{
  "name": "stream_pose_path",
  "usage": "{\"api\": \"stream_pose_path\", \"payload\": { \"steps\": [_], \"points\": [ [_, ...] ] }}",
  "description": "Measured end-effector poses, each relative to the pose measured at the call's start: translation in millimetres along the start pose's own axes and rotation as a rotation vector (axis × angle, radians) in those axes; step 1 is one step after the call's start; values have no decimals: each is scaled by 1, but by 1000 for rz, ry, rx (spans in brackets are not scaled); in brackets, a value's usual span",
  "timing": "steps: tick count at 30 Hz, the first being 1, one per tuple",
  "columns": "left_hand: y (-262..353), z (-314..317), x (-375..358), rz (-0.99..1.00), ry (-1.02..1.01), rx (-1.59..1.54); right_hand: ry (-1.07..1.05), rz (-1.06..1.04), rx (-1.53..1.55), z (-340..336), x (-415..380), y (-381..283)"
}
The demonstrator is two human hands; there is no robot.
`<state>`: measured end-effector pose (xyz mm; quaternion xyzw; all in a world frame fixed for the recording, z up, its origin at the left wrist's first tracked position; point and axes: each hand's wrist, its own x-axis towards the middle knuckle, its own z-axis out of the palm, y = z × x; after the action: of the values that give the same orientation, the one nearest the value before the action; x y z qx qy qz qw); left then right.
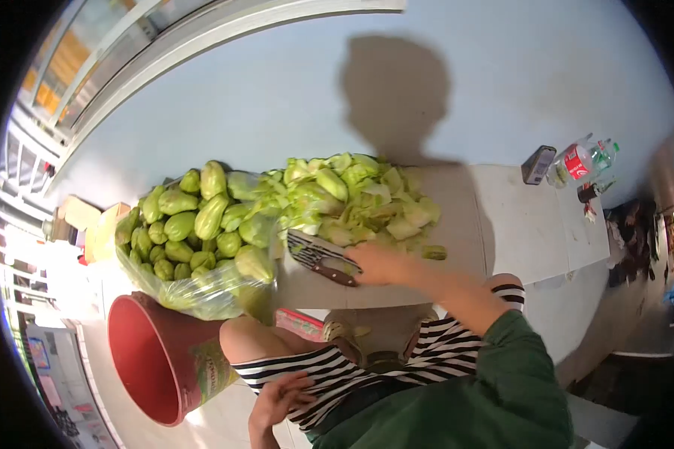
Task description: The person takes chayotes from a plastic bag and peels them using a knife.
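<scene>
Bulging bag [180, 298] of chayotes [178, 227] (apparently)

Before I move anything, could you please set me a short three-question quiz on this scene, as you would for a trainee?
1. Which hand is at the wide-bladed knife with the brown handle?
A) the left hand
B) the right hand
C) both hands

2. True or false: the large red plastic bucket is nearer to the clear plastic bag of whole green vegetables than to the dark rectangular phone.

3. Fill in the missing word: the clear plastic bottle by the wall has a ____ label.

Key: 1. B; 2. True; 3. red
</scene>
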<state>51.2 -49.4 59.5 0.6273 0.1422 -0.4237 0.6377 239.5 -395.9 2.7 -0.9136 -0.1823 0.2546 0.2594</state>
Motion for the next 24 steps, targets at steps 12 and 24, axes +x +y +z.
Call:
{"api": "stream_pose_path", "payload": {
  "steps": [12, 24],
  "points": [
    [174, -147, 195, 767, 1035, 941, 382, 149, -309, 137, 65, -31],
    [222, -189, 267, 293, 1030, 1205, 406, 378, 146, 79, -16, -66]
  ]
}}
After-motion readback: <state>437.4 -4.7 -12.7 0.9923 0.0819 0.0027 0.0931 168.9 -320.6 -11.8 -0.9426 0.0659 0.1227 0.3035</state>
